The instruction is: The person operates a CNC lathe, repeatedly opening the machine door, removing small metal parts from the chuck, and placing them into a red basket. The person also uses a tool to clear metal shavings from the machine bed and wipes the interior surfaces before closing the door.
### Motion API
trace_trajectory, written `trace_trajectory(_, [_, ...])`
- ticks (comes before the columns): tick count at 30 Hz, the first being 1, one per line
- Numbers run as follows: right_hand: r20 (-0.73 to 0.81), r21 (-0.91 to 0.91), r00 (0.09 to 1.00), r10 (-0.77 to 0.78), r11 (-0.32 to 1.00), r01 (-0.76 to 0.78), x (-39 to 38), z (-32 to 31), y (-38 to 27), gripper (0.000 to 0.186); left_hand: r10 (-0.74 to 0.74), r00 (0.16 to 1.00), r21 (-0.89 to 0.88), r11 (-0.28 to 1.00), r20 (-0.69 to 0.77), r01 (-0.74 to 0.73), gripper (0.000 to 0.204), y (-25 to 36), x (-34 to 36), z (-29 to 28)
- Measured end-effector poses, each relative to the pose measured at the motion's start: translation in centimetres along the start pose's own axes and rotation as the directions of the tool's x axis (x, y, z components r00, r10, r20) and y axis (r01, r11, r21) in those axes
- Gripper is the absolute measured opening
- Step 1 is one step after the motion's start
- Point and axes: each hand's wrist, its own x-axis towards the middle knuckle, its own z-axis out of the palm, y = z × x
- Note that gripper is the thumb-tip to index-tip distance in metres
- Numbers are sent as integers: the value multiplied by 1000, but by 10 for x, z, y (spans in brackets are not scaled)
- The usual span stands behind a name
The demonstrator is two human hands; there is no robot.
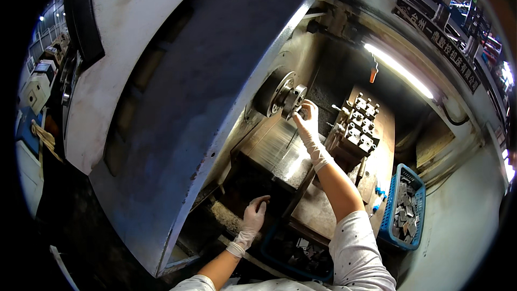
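Loading a workpiece (299, 106) into the lathe chuck (285, 96): right hand (308, 124) fingers pinched on it at the chuck face, left hand (254, 216) loosely curled, empty, near the bed's front edge; next, probably seating it squarely.

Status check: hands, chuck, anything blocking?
Right hand gloved, fingertips on part at chuck. Left hand gloved, empty, low by machine bed. Tool block close beside right hand.

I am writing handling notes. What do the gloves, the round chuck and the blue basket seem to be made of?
Gloves, as on the right hand: thin whitish, probably latex or similar, clinging to fingers. Chuck: bare metal, likely steel, with grey machined shine. Blue basket: looks moulded plastic, with latticed walls.
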Motion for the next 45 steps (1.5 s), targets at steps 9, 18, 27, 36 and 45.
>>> trace_trajectory(9, [426,796,796,430,240,-556,-85,-102,-108,36,-46,995,15,999,-84,47,18,-42,-26,-7])
trace_trajectory(18, [-239,-940,919,314,162,-299,-224,-400,-58,41,44,961,526,829,272,-187,19,-54,-91,-1])
trace_trajectory(27, [-262,-738,939,222,581,-343,-344,-368,-119,32,-197,526,537,5,828,-844,35,-158,-100,117])
trace_trajectory(36, [-343,-391,745,572,634,-667,-433,-370,-137,22,-118,460,474,269,880,-838,41,-150,-81,118])
trace_trajectory(45, [462,343,528,713,406,-847,-383,-227,-102,29,-604,616,95,749,506,656,37,-13,-140,81])
